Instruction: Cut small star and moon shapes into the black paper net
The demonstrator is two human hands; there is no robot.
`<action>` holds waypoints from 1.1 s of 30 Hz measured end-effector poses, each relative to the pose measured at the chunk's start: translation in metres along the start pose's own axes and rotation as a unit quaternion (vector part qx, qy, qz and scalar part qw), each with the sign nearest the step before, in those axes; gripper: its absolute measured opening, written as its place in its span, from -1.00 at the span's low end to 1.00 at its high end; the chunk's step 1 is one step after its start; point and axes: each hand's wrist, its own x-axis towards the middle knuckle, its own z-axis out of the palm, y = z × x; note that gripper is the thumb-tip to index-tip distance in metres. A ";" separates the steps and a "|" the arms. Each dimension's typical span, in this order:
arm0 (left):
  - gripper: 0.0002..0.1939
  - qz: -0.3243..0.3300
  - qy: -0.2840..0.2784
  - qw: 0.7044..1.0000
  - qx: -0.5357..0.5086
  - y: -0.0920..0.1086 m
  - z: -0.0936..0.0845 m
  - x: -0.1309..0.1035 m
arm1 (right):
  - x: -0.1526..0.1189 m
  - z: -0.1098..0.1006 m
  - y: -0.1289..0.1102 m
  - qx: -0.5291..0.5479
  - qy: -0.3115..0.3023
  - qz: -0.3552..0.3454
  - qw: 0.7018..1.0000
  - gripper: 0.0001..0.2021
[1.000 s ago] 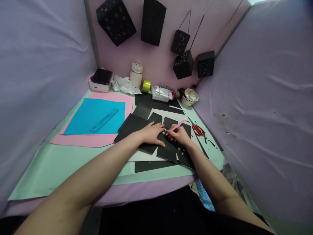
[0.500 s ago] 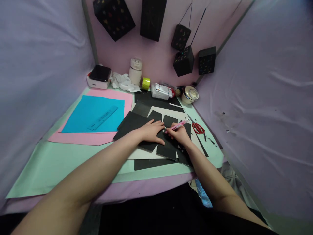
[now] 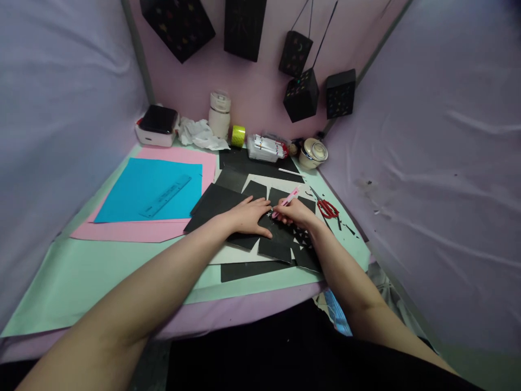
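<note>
Black card (image 3: 275, 251), cut into flaps along its edges, lies on a white sheet (image 3: 228, 254). My left hand (image 3: 249, 217) rests flat on it, fingers spread. To its right, my right hand (image 3: 299, 213) grips a slim pink craft knife (image 3: 291, 196) like a pen, its low end at the card close to my left fingertips. The tip itself is too small to make out. Small star-shaped cut-outs (image 3: 269, 214) show pale beside the knife. More pale triangular openings (image 3: 302, 237) appear partly under my right wrist.
Red-handled scissors (image 3: 326, 208) and black scraps lie at the right. A ruler (image 3: 166, 196) rests on blue paper (image 3: 122, 190) over pink paper (image 3: 122, 231). Along the back stand a white bottle (image 3: 220, 117), yellow tape (image 3: 238, 136), a box of markers (image 3: 266, 147) and a lidded bowl (image 3: 313, 153).
The pink craft knife has turned in my right hand and now stands more steeply, its upper end further left. My left hand stays flat on the card. The whole view has shifted slightly.
</note>
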 end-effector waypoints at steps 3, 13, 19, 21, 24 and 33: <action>0.01 0.000 0.001 1.000 0.002 -0.002 0.002 0.002 | 0.007 -0.003 -0.001 0.004 -0.022 0.030 0.999 -0.79; 0.01 0.002 0.000 1.000 0.009 -0.005 0.005 0.004 | 0.011 -0.006 0.000 0.008 -0.049 0.062 0.997 -0.80; 0.00 0.003 -0.002 1.000 0.011 -0.004 0.004 0.003 | 0.002 -0.005 0.001 0.011 -0.035 0.039 0.999 -0.78; 0.00 0.003 -0.002 1.000 0.010 -0.004 0.004 0.004 | -0.001 -0.005 0.001 0.008 -0.029 0.034 0.999 -0.77; 0.02 0.005 -0.002 1.000 0.009 -0.006 0.006 0.005 | -0.001 -0.005 -0.002 -0.005 -0.035 0.030 0.999 -0.77; 0.04 0.015 0.006 1.000 0.006 -0.008 0.007 0.005 | 0.023 -0.010 -0.024 -0.067 -0.148 0.048 0.985 -0.81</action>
